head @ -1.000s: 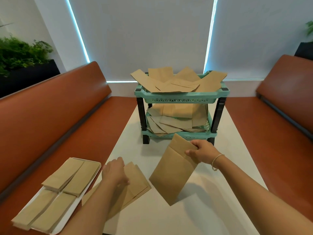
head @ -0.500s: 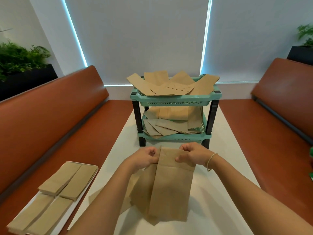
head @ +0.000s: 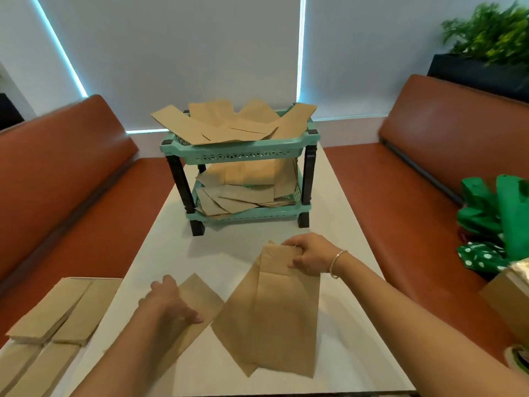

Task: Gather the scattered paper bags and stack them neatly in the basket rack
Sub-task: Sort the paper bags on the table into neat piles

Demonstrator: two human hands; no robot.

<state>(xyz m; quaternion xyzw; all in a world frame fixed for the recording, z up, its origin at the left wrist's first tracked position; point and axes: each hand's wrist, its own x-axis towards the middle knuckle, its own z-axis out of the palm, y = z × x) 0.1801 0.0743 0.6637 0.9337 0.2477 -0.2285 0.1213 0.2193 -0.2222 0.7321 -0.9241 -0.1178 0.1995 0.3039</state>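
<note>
Hidden or cut off: the stacks of folded bags (head: 54,325) at the near left ran off the frame edge; the green bags (head: 498,222) and a cardboard box (head: 509,305) on the right bench (head: 400,224) were cropped at the right; the plant (head: 489,27) at the far right was blurred.
Right hand (head: 310,257): fingers and thumb pinched the far top edge of a paper bag (head: 274,319); a bracelet (head: 336,262) sat at the wrist.
Held bag: hung from the pinch toward the near side, over the white table (head: 343,224), its lower part fanned out.
Left hand (head: 169,305): lay palm down with relaxed fingers on a second paper bag (head: 197,305), which lay flat just left of the held bag.
Basket rack (head: 240,167): stood at the far middle of the table, well apart from both hands.
Rack contents: loose bags (head: 229,124) lay scattered on the top tier, some overhanging its rim; more bags (head: 243,193) lay in disorder in the lower tier, partly hidden by the upper basket.
</note>
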